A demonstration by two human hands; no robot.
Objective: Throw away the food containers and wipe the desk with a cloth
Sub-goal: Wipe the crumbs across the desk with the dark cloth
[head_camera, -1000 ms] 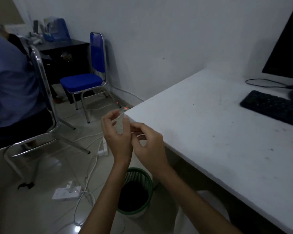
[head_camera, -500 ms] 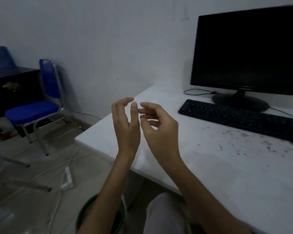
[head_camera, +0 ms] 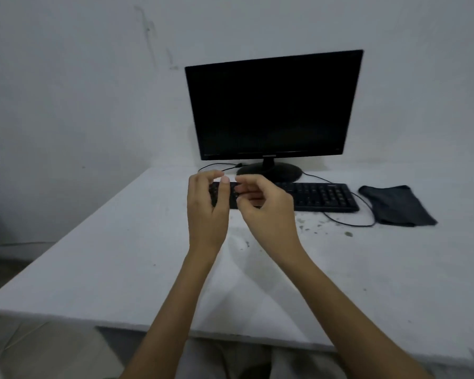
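Note:
My left hand (head_camera: 207, 214) and my right hand (head_camera: 267, 212) are raised side by side above the white desk (head_camera: 121, 263), in front of the keyboard. The fingers of both are loosely curled and hold nothing; the fingertips nearly meet. A dark folded cloth (head_camera: 397, 205) lies on the desk to the right of the keyboard, well clear of both hands. Crumbs and dark specks (head_camera: 312, 224) are scattered on the desk surface just right of my right hand. No food container is in view.
A black monitor (head_camera: 274, 105) stands at the back against the wall, with a black keyboard (head_camera: 320, 196) in front of it. A thin cable (head_camera: 348, 222) loops between the keyboard and the cloth. The desk's near edge runs above my lap.
The view has swung right from the floor and green bin to the desk. The small item pinched between my hands over the bin is gone. The cloth has come into view.

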